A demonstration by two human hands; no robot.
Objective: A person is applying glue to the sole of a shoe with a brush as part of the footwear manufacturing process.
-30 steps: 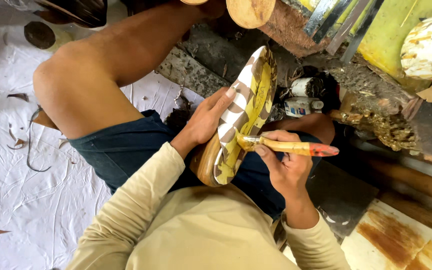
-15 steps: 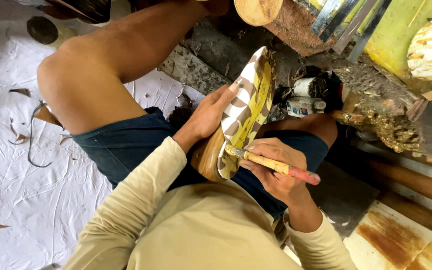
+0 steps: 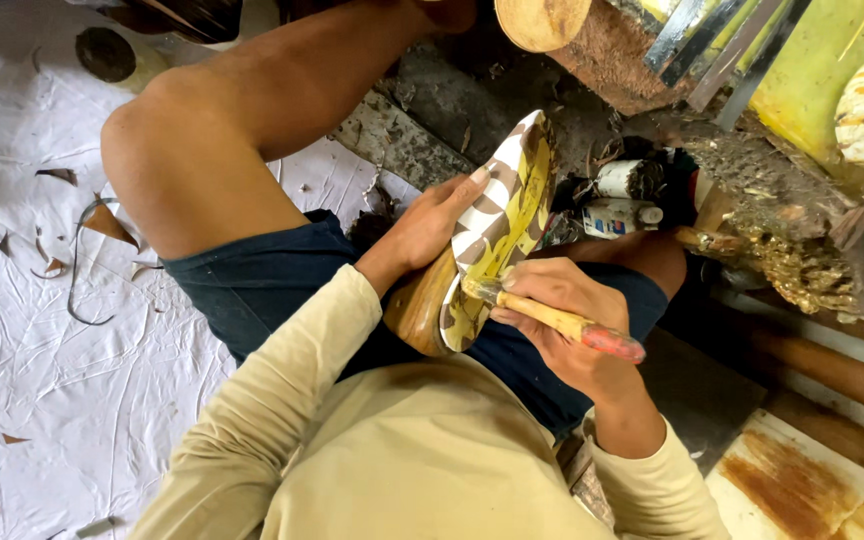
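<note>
Right hand (image 3: 562, 315) grips a paintbrush (image 3: 552, 320) on the carved wooden piece (image 3: 492, 235) the left hand (image 3: 432, 225) clasps; 2 small paint bottles (image 3: 624, 198) lie beside.

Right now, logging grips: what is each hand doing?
Left hand: closed on the wooden carving, steadying it.
Right hand: closed on the paintbrush.
</note>
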